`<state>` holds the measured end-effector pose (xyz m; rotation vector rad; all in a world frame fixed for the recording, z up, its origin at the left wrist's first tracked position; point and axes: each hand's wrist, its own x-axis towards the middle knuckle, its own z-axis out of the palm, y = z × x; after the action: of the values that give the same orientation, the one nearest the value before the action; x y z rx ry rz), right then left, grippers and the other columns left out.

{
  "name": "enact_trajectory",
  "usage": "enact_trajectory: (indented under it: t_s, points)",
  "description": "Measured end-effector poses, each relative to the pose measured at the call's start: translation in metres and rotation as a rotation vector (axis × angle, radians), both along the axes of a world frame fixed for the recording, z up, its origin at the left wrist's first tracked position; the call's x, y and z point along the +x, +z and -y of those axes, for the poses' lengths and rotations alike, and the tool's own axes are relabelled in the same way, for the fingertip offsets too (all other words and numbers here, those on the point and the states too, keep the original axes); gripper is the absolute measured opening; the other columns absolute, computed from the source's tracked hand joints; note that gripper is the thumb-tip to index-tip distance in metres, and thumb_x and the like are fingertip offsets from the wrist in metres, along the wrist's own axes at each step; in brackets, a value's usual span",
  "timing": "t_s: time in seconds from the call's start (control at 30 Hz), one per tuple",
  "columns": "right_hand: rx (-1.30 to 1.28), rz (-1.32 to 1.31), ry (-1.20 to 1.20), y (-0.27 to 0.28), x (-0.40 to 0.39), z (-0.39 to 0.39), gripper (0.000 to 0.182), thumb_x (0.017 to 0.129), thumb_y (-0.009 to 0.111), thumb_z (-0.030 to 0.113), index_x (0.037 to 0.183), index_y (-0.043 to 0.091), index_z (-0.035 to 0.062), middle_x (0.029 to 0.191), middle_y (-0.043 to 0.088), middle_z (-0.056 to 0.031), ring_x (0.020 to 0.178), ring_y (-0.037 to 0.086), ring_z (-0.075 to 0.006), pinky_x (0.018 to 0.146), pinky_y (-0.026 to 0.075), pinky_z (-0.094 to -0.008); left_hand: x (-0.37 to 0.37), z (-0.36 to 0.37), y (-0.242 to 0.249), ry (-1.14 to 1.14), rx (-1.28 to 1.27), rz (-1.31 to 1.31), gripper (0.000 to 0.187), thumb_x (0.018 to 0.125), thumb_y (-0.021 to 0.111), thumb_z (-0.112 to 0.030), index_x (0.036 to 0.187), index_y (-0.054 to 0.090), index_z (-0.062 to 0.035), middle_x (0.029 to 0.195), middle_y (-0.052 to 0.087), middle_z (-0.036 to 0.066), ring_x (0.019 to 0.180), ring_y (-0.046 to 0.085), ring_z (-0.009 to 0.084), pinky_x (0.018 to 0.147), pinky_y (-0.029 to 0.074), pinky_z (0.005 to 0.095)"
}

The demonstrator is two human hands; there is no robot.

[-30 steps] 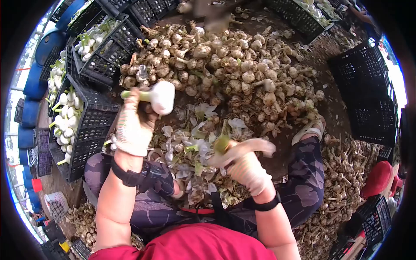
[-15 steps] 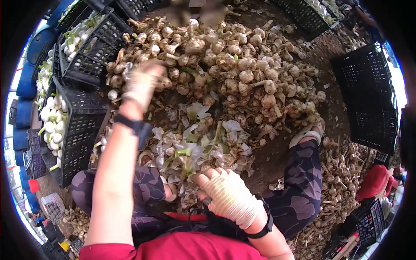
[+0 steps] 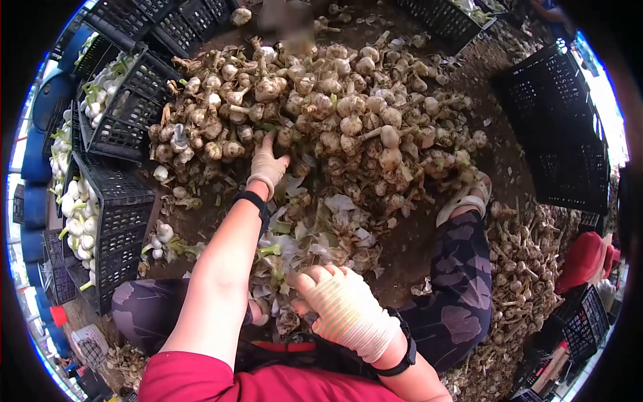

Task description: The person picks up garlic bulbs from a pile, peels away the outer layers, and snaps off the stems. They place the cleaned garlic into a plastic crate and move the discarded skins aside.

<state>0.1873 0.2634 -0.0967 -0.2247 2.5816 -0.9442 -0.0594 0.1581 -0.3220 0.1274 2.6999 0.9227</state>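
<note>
My left hand (image 3: pixel 269 166), in a pale fabric glove, reaches into the near side of a heap of unpeeled garlic bulbs (image 3: pixel 351 125). Its thumb and fingers are apart, close to a garlic bulb (image 3: pixel 284 137); some fingertips are lost among the bulbs. Over my lap, my right hand (image 3: pixel 348 305), in a striped glove, is closed with its fingers curled. What it grips, if anything, is hidden. Peeled husks and leaf scraps (image 3: pixel 335 231) lie on the ground between my hands. A small pale grey object (image 3: pixel 179 137) rests on the heap's left side.
Black crates (image 3: pixel 124 224) of cleaned white garlic (image 3: pixel 80 218) stand at the left. A large black crate (image 3: pixel 556 127) is at the right, near another garlic heap (image 3: pixel 526 268). A few white bulbs (image 3: pixel 163 233) lie on the ground by the left crate.
My left hand has moved right from the heap's left edge to its near middle. My right hand stays closed over my lap. The view has shifted slightly.
</note>
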Motion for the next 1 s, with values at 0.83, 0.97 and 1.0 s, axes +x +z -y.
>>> enact_trajectory:
  t_s: [0.83, 0.97, 1.0]
  points:
    - [-1.348, 0.32, -0.692, -0.014, 0.004, -0.031, 0.043, 0.09, 0.062, 0.045, 0.093, 0.065, 0.0028, 0.078, 0.059, 0.005, 0.066, 0.047, -0.0032, 0.061, 0.039, -0.0199, 0.139, 0.028, 0.257, -0.797, 0.443, 0.053, 0.072, 0.06, 0.087, -0.028, 0.117, 0.05, -0.0046, 0.099, 0.061, 0.01, 0.09, 0.063, 0.0229, 0.082, 0.049, 0.0331]
    - [-1.401, 0.301, -0.574, -0.006, 0.011, -0.026, 0.048, 0.091, 0.059, 0.047, 0.106, 0.062, 0.002, 0.088, 0.058, 0.0039, 0.077, 0.048, -0.0046, 0.072, 0.041, -0.0226, 0.144, 0.035, 0.266, -0.9, 0.351, -0.265, 0.061, 0.059, 0.085, -0.028, 0.109, 0.057, -0.0059, 0.1, 0.064, 0.013, 0.085, 0.063, 0.0292, 0.078, 0.051, 0.036]
    - [-1.397, 0.301, -0.573, -0.005, 0.013, -0.026, 0.048, 0.091, 0.059, 0.047, 0.106, 0.062, 0.002, 0.088, 0.058, 0.0039, 0.077, 0.048, -0.0046, 0.072, 0.041, -0.0226, 0.143, 0.036, 0.267, -0.96, 0.311, -0.409, 0.061, 0.059, 0.085, -0.028, 0.109, 0.058, -0.0063, 0.101, 0.064, 0.013, 0.084, 0.063, 0.0297, 0.077, 0.051, 0.0365]
